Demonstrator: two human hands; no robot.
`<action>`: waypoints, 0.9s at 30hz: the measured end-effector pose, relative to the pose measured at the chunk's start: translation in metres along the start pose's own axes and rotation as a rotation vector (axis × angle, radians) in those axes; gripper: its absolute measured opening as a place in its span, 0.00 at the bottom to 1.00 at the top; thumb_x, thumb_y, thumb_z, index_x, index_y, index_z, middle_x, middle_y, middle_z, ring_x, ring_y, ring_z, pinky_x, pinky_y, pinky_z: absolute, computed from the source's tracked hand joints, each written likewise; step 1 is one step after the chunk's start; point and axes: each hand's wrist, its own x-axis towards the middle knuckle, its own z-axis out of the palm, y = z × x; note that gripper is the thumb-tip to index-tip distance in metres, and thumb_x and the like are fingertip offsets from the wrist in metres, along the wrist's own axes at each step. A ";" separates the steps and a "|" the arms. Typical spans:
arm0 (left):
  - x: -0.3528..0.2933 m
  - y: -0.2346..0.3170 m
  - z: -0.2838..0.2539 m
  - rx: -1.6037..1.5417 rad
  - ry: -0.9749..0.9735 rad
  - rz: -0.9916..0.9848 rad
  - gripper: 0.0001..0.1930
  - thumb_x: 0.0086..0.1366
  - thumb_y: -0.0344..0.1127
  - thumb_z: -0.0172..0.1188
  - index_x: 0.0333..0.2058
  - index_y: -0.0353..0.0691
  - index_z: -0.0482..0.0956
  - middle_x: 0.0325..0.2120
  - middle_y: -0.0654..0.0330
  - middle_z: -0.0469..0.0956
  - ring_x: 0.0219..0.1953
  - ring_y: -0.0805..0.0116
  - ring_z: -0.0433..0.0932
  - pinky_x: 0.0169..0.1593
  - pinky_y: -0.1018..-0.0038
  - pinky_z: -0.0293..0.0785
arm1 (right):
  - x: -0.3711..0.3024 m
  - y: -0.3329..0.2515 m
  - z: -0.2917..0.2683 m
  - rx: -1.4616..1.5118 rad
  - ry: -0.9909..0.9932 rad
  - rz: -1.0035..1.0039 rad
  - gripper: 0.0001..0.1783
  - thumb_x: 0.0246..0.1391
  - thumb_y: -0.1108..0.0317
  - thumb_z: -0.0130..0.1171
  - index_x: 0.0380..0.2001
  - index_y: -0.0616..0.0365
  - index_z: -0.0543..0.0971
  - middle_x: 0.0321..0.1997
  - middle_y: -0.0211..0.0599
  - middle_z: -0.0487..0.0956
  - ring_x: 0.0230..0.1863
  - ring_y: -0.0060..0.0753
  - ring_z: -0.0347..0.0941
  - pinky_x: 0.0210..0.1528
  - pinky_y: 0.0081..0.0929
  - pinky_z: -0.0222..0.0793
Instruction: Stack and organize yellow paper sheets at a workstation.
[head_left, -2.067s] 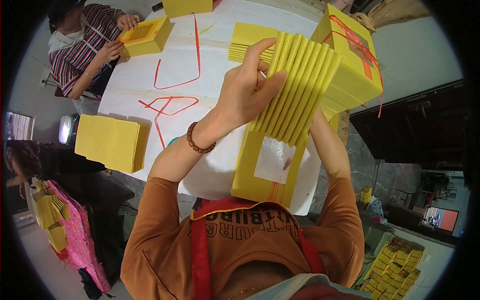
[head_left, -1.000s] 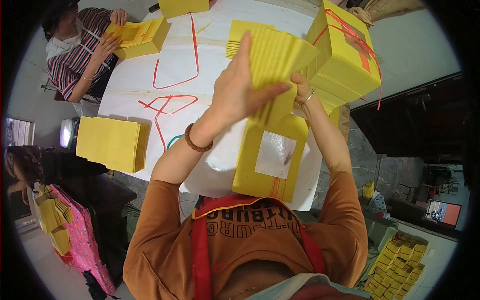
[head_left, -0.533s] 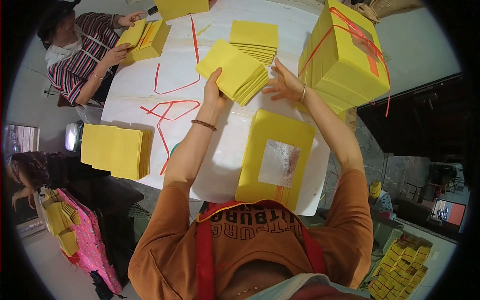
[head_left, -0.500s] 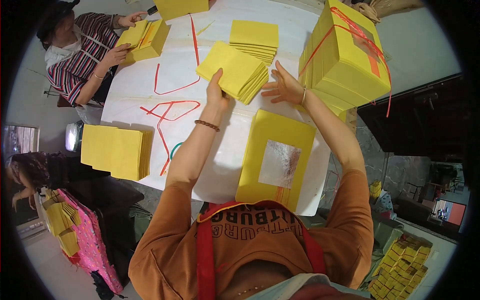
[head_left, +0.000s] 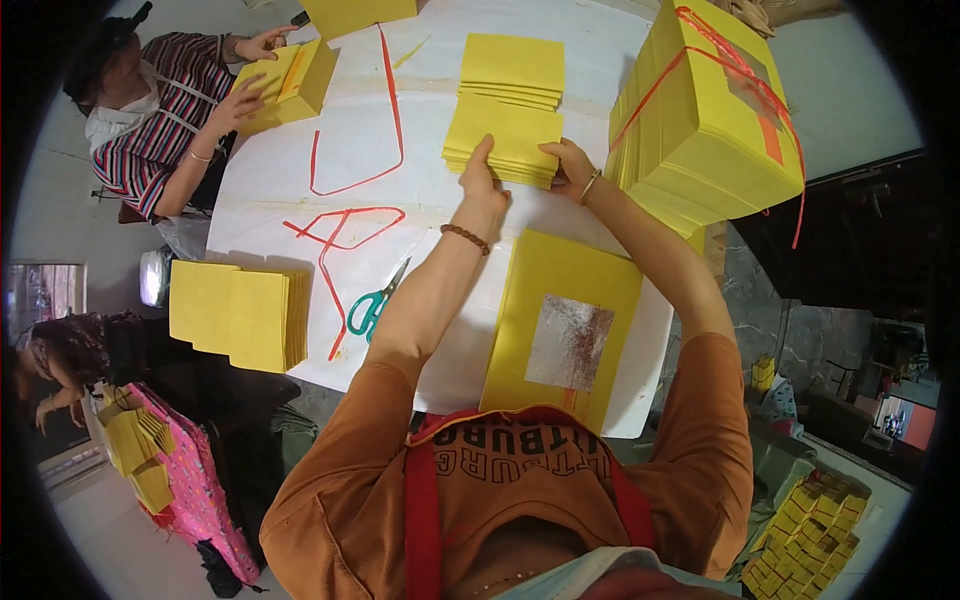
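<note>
A neat stack of yellow paper sheets [head_left: 503, 125] lies near the middle of the table, its layers showing along the near edge. My left hand [head_left: 484, 182] grips it at the near side, thumb on top. At its near right corner my right hand [head_left: 573, 170] is closed, thumb on the upper face and fingers out of sight below. Directly behind stands another yellow paper stack [head_left: 512, 62], partly overlapped by the held one. Close to my body sits a thick yellow paper pile [head_left: 524, 290] with a silvery square patch [head_left: 568, 342] on top.
At right stands a tall yellow bundle [head_left: 660, 150] tied with red strap. Green-handled scissors [head_left: 364, 314] and red strips [head_left: 340, 218] lie left of my forearm, beyond them a stepped yellow stack [head_left: 230, 312]. Across the table, a person in a striped top [head_left: 180, 95] handles a yellow block [head_left: 305, 85].
The held stack has shifted right and levelled against the one behind. My right hand, apart with fingers spread before, has closed on its corner. The scissors have come into fuller view.
</note>
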 end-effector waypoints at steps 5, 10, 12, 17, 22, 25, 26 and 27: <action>-0.017 0.015 -0.007 0.291 0.209 0.177 0.48 0.45 0.57 0.66 0.55 0.44 0.43 0.34 0.61 0.65 0.28 0.71 0.63 0.30 0.63 0.57 | 0.006 0.002 -0.001 -0.077 0.047 -0.029 0.21 0.47 0.55 0.54 0.45 0.46 0.67 0.34 0.28 0.73 0.26 0.27 0.68 0.26 0.26 0.65; -0.021 0.027 -0.017 0.497 0.063 0.119 0.53 0.41 0.61 0.66 0.57 0.43 0.44 0.44 0.57 0.61 0.36 0.63 0.64 0.34 0.57 0.60 | 0.003 -0.008 0.001 -0.307 0.018 -0.050 0.25 0.49 0.50 0.50 0.49 0.48 0.67 0.44 0.30 0.72 0.42 0.28 0.66 0.42 0.33 0.60; -0.020 0.029 -0.017 0.561 0.075 0.097 0.53 0.40 0.63 0.66 0.57 0.43 0.45 0.47 0.56 0.60 0.39 0.60 0.64 0.36 0.55 0.60 | 0.003 -0.009 -0.001 -0.395 0.105 0.016 0.26 0.50 0.48 0.49 0.50 0.49 0.67 0.48 0.30 0.71 0.49 0.29 0.63 0.49 0.35 0.56; -0.030 0.033 -0.011 0.569 0.097 0.093 0.56 0.37 0.65 0.66 0.58 0.44 0.44 0.52 0.54 0.56 0.43 0.56 0.63 0.40 0.53 0.60 | 0.004 -0.022 0.006 -0.279 0.155 0.002 0.32 0.52 0.44 0.48 0.56 0.50 0.64 0.62 0.31 0.61 0.63 0.28 0.50 0.60 0.35 0.43; -0.063 0.048 -0.018 0.554 0.067 0.080 0.51 0.43 0.62 0.64 0.58 0.43 0.47 0.51 0.54 0.57 0.40 0.59 0.66 0.40 0.56 0.61 | -0.090 -0.044 0.018 -0.203 0.064 -0.305 0.27 0.54 0.50 0.50 0.54 0.53 0.66 0.58 0.31 0.65 0.59 0.23 0.55 0.58 0.27 0.48; -0.096 0.048 -0.033 0.562 -0.100 0.364 0.38 0.52 0.52 0.61 0.55 0.41 0.54 0.46 0.55 0.63 0.37 0.64 0.69 0.40 0.64 0.65 | -0.176 -0.041 0.012 -0.320 0.090 -0.514 0.21 0.54 0.57 0.53 0.48 0.54 0.71 0.49 0.28 0.73 0.52 0.22 0.64 0.54 0.23 0.54; -0.110 0.044 -0.040 0.577 -0.229 0.647 0.29 0.57 0.44 0.58 0.53 0.40 0.59 0.43 0.56 0.67 0.35 0.67 0.70 0.39 0.69 0.67 | -0.200 -0.034 0.009 -0.403 -0.042 -0.687 0.17 0.53 0.60 0.54 0.45 0.54 0.74 0.44 0.27 0.75 0.48 0.22 0.67 0.52 0.23 0.57; -0.127 0.040 -0.048 0.586 -0.240 0.625 0.29 0.57 0.44 0.58 0.53 0.40 0.59 0.43 0.56 0.67 0.35 0.67 0.70 0.39 0.69 0.67 | -0.222 -0.023 0.007 -0.398 0.041 -0.599 0.17 0.53 0.60 0.54 0.45 0.54 0.74 0.44 0.27 0.75 0.48 0.22 0.67 0.52 0.23 0.57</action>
